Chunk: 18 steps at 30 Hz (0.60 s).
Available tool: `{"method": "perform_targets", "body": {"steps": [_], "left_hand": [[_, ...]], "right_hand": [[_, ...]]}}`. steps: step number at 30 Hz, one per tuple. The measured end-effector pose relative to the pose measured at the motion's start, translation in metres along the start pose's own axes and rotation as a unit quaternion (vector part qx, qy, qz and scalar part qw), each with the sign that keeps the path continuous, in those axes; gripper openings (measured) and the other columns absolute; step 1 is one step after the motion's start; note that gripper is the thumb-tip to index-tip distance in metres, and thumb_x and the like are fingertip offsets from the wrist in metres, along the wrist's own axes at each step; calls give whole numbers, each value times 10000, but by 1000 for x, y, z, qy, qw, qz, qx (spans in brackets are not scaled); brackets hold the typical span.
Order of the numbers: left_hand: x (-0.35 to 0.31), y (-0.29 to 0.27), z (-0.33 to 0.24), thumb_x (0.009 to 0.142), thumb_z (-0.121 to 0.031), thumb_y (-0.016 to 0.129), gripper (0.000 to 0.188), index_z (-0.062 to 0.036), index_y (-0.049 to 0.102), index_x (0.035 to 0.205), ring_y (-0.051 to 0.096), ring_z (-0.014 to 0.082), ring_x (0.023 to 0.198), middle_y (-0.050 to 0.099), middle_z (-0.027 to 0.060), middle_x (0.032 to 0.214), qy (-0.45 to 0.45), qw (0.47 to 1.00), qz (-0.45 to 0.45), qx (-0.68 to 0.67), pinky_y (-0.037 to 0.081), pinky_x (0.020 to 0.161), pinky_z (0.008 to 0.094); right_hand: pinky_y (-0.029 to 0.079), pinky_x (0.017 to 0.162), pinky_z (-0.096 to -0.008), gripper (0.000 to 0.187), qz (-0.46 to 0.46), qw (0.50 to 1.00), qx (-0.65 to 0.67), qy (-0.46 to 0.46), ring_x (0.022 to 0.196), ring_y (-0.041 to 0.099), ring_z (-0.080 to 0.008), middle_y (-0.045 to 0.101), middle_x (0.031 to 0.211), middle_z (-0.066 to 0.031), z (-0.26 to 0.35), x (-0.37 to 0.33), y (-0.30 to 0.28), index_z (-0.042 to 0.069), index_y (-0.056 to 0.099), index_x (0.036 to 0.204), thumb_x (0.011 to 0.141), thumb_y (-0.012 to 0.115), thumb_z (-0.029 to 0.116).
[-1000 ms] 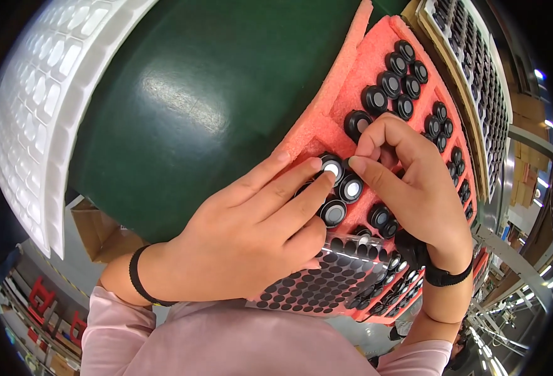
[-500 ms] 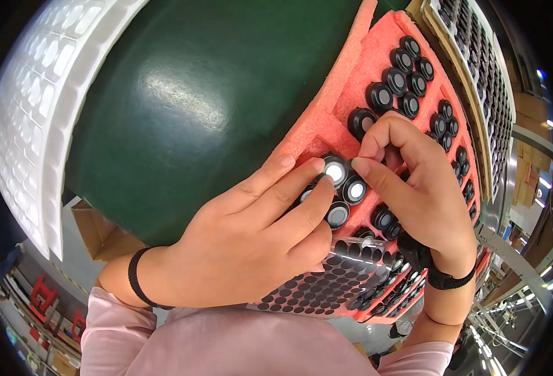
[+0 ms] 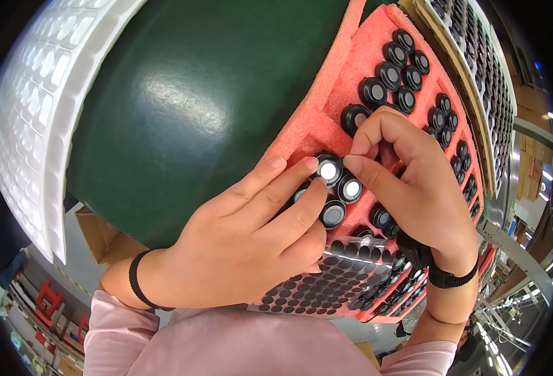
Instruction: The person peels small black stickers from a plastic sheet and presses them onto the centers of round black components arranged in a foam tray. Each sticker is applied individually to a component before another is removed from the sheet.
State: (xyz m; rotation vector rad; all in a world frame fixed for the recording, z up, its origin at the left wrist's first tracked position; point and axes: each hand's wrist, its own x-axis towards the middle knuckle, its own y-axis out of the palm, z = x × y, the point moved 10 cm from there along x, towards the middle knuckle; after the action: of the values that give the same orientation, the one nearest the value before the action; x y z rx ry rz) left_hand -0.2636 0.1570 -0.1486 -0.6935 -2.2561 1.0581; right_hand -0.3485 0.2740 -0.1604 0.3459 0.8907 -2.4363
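Note:
My left hand [image 3: 251,232] reaches over a pink foam tray [image 3: 326,131]. Two of its fingertips press beside a round black part [image 3: 328,170] with a shiny pale centre. Its thumb and bent forefinger close on the edge of a clear sheet of round black stickers [image 3: 314,294], partly hidden by the hand. My right hand [image 3: 414,182] pinches thumb against forefinger just right of that part; anything between the tips is too small to make out. More such round black parts [image 3: 351,188] sit close together below the fingertips.
Further clusters of round black parts [image 3: 389,75] fill the tray's other hollows. A dark green table surface [image 3: 195,113] lies to the left, with a white moulded tray [image 3: 32,125] beyond. Another tray of dark parts [image 3: 477,81] stands along the right. A cardboard box [image 3: 104,235] is lower left.
Both hands keep their grip and place over the parts. The tray and hands appear shifted slightly left in the picture. No part is visibly taken or let go.

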Motion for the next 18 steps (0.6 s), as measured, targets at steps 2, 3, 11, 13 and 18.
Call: {"method": "perform_targets", "body": {"steps": [2, 3, 11, 13, 18], "left_hand": [[1, 1, 0, 649, -427, 790, 419, -123, 649, 901, 585, 352, 1348, 635, 147, 1355, -2, 1000, 9, 2, 396, 1192, 508], [1, 2, 0, 648, -426, 790, 416, -125, 650, 898, 582, 350, 1352, 632, 148, 1367, -3, 1000, 14, 3, 393, 1194, 506], [1, 2, 3, 621, -420, 788, 391, -120, 650, 830, 573, 352, 1362, 627, 142, 1408, -21, 1000, 17, -9, 389, 1194, 515], [1, 3, 3, 614, -420, 785, 391, -118, 650, 824, 572, 356, 1359, 633, 132, 1404, -13, 1000, 12, -9, 392, 1188, 527], [-1, 3, 0, 592, -422, 775, 400, -112, 650, 811, 576, 373, 1344, 653, 97, 1386, 10, 1000, -10, -13, 409, 1159, 574]], "right_hand": [[353, 627, -201, 109, -2, 1000, 1, -5, 712, 419, -18, 504, 869, 53, -1, 0, 0, 29, 598, 948, 940, 690, -30], [352, 625, -202, 110, -3, 1000, 1, -9, 709, 417, -18, 505, 865, 54, -1, 0, 0, 30, 599, 947, 939, 692, -28], [346, 636, -193, 104, -3, 1000, 13, 23, 725, 407, -17, 498, 849, 68, -4, 1, 1, 40, 600, 951, 948, 687, -18], [345, 639, -191, 101, 0, 999, 15, 34, 730, 406, -16, 497, 847, 72, -4, 1, 1, 41, 599, 952, 950, 683, -15], [350, 661, -191, 93, 12, 996, 42, 73, 759, 411, -20, 499, 869, 71, -9, 0, 1, 42, 595, 951, 955, 666, -18]]}}
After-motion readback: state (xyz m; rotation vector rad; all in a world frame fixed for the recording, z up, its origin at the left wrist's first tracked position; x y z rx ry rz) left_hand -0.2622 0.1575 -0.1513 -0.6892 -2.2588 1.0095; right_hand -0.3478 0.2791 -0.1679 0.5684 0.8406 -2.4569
